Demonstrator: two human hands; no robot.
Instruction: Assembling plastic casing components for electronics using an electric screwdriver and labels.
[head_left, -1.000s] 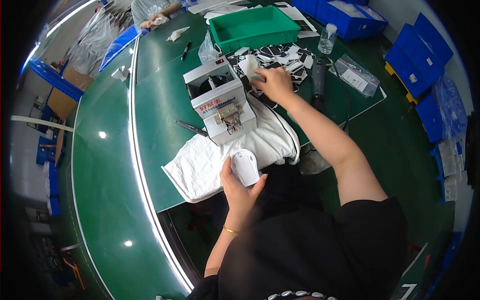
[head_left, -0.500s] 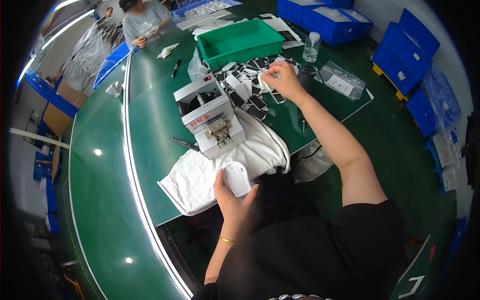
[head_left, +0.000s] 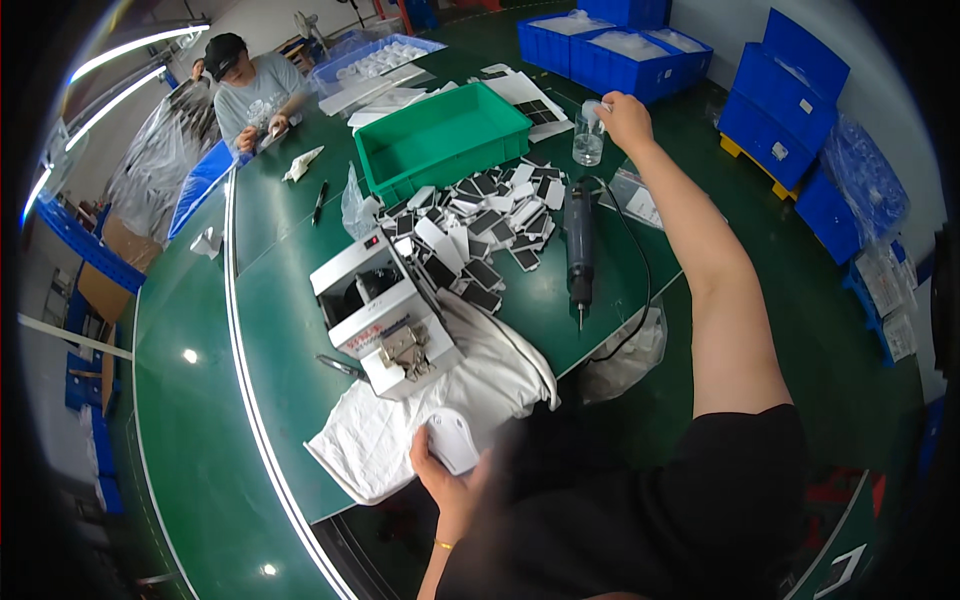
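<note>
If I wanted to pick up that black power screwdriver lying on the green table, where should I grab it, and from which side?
I'd take the screwdriver around its thick body, coming from above, with fingers across its length. It lies on its side with the top uncovered. The thin bit points toward the person, and the cord loops along its right, so I'd avoid both.

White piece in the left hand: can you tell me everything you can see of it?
The white piece is a smooth shell, plastic by its look, with a rounded far end, what seems a raised rim, and small round features near that end. It sits tilted in the left hand, with fingers along its left edge. Behind it lies the white cloth; its underside is hidden.
</note>
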